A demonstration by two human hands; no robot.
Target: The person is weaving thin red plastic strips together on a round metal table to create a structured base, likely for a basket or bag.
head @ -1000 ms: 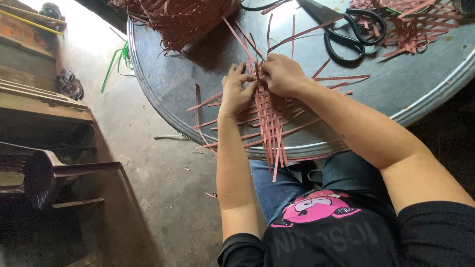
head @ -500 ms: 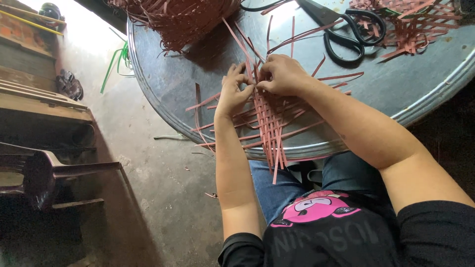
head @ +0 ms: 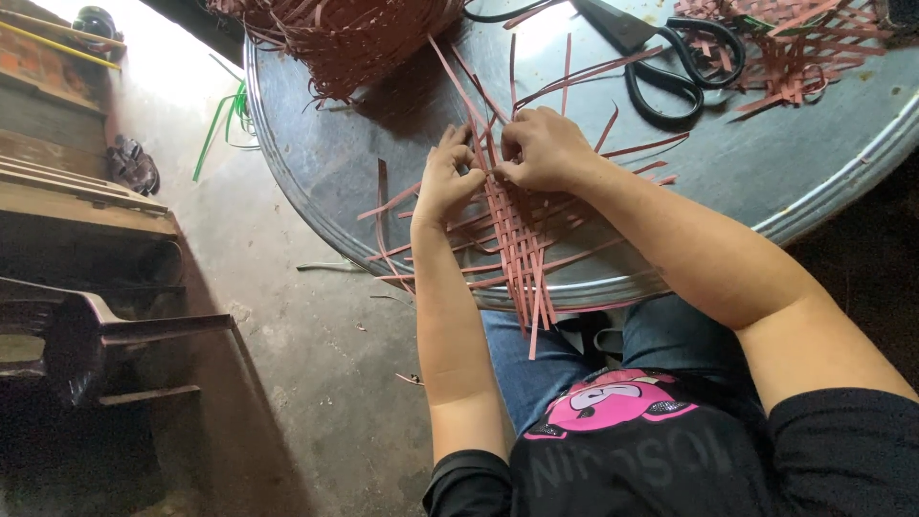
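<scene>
Hands meet on the woven strips near the round metal table's front edge. Your left hand and right hand pinch strips; scissors lie beyond.

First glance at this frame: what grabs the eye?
Both hands, the left hand and right hand, pinch a flat weave of reddish-brown strips near the front edge of a round metal table. Black scissors lie at the far right, and a tangled heap of the same strips sits at the far edge.
</scene>
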